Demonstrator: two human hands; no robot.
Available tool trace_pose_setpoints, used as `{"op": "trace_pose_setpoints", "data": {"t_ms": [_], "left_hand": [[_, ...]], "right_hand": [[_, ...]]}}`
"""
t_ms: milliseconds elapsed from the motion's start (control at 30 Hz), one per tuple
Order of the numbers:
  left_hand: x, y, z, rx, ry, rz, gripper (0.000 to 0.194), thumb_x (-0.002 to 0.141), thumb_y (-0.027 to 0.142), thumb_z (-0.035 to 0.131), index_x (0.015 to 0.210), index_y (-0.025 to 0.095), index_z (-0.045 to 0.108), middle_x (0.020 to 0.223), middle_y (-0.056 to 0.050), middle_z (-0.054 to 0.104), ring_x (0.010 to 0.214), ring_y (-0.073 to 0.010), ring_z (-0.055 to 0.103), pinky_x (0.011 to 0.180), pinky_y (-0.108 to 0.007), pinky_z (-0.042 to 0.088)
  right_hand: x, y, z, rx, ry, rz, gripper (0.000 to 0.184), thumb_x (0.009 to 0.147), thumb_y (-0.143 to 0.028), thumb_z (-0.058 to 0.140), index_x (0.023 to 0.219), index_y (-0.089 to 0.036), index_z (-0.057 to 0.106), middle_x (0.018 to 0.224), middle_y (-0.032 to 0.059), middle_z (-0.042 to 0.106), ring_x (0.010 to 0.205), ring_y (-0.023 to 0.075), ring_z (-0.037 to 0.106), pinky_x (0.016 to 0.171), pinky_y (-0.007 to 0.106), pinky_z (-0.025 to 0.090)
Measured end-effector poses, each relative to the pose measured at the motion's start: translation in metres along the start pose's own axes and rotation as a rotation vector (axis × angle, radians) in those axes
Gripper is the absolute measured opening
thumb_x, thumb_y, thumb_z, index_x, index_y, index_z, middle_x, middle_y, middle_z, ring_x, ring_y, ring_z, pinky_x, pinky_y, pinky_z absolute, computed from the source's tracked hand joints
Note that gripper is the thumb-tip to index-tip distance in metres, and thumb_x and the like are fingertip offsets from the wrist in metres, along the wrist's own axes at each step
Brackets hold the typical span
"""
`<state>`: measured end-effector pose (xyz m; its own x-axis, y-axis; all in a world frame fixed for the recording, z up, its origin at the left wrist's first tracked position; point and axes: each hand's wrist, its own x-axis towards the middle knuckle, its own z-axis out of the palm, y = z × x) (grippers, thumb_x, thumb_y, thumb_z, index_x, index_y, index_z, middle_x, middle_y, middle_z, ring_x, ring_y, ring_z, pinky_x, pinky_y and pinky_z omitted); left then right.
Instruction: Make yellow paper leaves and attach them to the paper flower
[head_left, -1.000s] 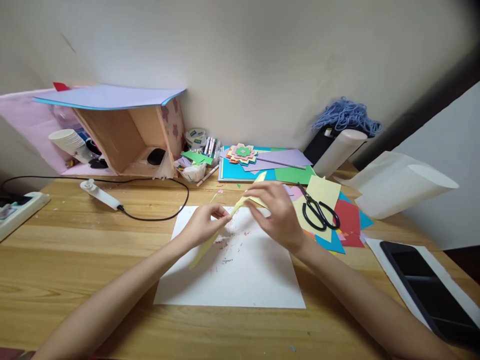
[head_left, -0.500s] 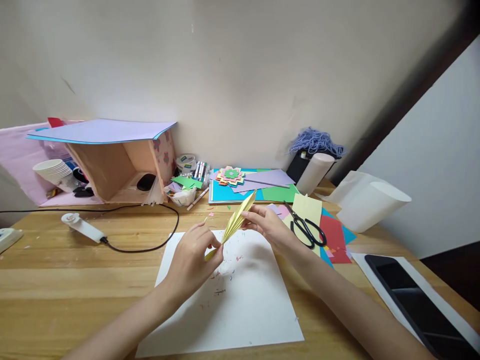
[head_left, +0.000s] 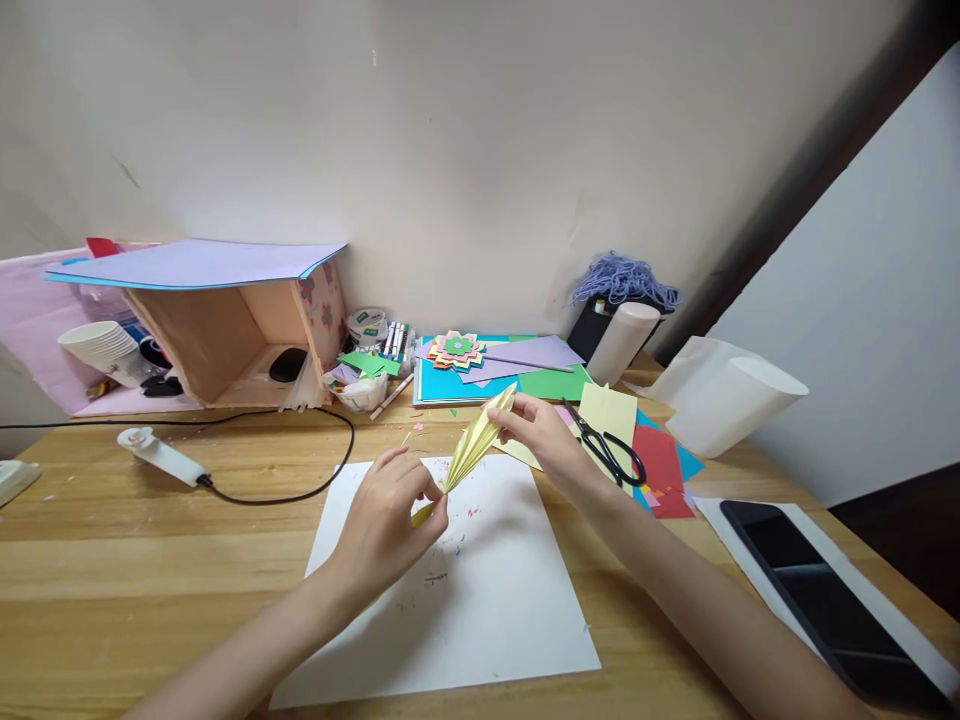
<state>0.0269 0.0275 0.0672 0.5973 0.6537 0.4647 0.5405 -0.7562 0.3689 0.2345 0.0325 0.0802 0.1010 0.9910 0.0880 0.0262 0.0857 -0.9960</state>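
A yellow pleated paper fan [head_left: 470,450] is held in the air above a white sheet of paper [head_left: 517,600]. My left hand [head_left: 394,505] pinches its narrow gathered middle between thumb and forefinger; a short yellow end shows below that pinch. At the upper, spread end, my right hand [head_left: 536,430] grips the folds between thumb and fingers. Coloured marks dot the white sheet. Black-handled scissors [head_left: 606,445] lie to the right of my right hand, on pale yellow paper [head_left: 622,408].
Behind the hands, a layered paper flower [head_left: 457,349] rests on coloured sheets [head_left: 555,385]. A pink box [head_left: 322,315], a white glue gun [head_left: 161,457] with its black cord, and paper scraps [head_left: 367,363] are on the left. Right are a phone [head_left: 810,590] and a white paper roll [head_left: 739,400].
My right hand has shifted slightly up and right along the folds, and the fan's upper part has turned to show more of its face. The left pinch stays. The view has shifted a little.
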Motion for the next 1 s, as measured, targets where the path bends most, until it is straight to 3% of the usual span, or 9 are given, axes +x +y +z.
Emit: {"op": "trace_pose_setpoints", "data": {"t_ms": [167, 333, 467, 600, 767, 1000], "left_hand": [[0.002, -0.004, -0.001, -0.008, 0.020, -0.049, 0.012, 0.077, 0.017, 0.050, 0.066, 0.021, 0.046, 0.064, 0.003, 0.054, 0.061, -0.0117, 0.050, 0.098, -0.038, 0.034], [0.006, -0.009, -0.005, -0.063, 0.031, -0.134, 0.010, 0.079, 0.020, 0.051, 0.070, 0.020, 0.052, 0.067, 0.003, 0.059, 0.064, -0.0120, 0.054, 0.100, -0.039, 0.031], [0.007, -0.007, -0.011, -0.186, 0.027, -0.264, 0.013, 0.082, 0.029, 0.051, 0.075, 0.020, 0.057, 0.074, -0.001, 0.063, 0.074, -0.0168, 0.058, 0.083, -0.034, 0.042], [0.007, -0.001, -0.016, -0.367, 0.015, -0.353, 0.020, 0.082, 0.037, 0.053, 0.076, 0.020, 0.062, 0.077, -0.002, 0.066, 0.074, -0.0167, 0.059, 0.070, -0.027, 0.044], [0.008, 0.001, -0.016, -0.588, -0.016, -0.462, 0.024, 0.075, 0.042, 0.060, 0.075, 0.018, 0.066, 0.076, -0.002, 0.068, 0.074, -0.0171, 0.061, 0.071, -0.027, 0.046], [0.010, -0.004, -0.011, -0.880, -0.117, -0.641, 0.031, 0.067, 0.043, 0.069, 0.079, 0.015, 0.068, 0.085, -0.007, 0.071, 0.080, -0.0194, 0.064, 0.075, -0.030, 0.049]], "right_hand": [[-0.002, -0.003, 0.000, 0.003, 0.040, -0.018, 0.026, 0.074, -0.037, 0.063, 0.089, -0.016, 0.061, 0.075, -0.0006, 0.054, 0.060, 0.0088, 0.047, 0.061, 0.025, 0.043], [-0.001, -0.001, 0.000, 0.072, 0.012, -0.039, 0.032, 0.076, -0.039, 0.061, 0.101, -0.018, 0.058, 0.087, 0.0026, 0.057, 0.070, 0.0116, 0.053, 0.066, 0.028, 0.047], [-0.004, 0.004, 0.007, 0.115, -0.133, -0.030, 0.038, 0.071, -0.035, 0.069, 0.103, -0.019, 0.057, 0.100, 0.0057, 0.059, 0.089, 0.0167, 0.057, 0.077, 0.031, 0.049], [-0.015, 0.008, 0.025, 0.058, -0.344, 0.038, 0.027, 0.070, -0.035, 0.070, 0.089, -0.017, 0.064, 0.089, 0.0049, 0.063, 0.082, 0.0170, 0.060, 0.077, 0.034, 0.049], [-0.029, 0.013, 0.041, 0.112, -0.258, 0.054, 0.023, 0.070, -0.038, 0.069, 0.080, -0.017, 0.066, 0.076, 0.0021, 0.063, 0.073, 0.0154, 0.059, 0.071, 0.032, 0.050], [-0.027, 0.018, 0.042, 0.134, -0.245, 0.104, 0.025, 0.068, -0.035, 0.071, 0.083, -0.016, 0.064, 0.081, 0.0026, 0.064, 0.076, 0.0153, 0.060, 0.072, 0.030, 0.049]]}}
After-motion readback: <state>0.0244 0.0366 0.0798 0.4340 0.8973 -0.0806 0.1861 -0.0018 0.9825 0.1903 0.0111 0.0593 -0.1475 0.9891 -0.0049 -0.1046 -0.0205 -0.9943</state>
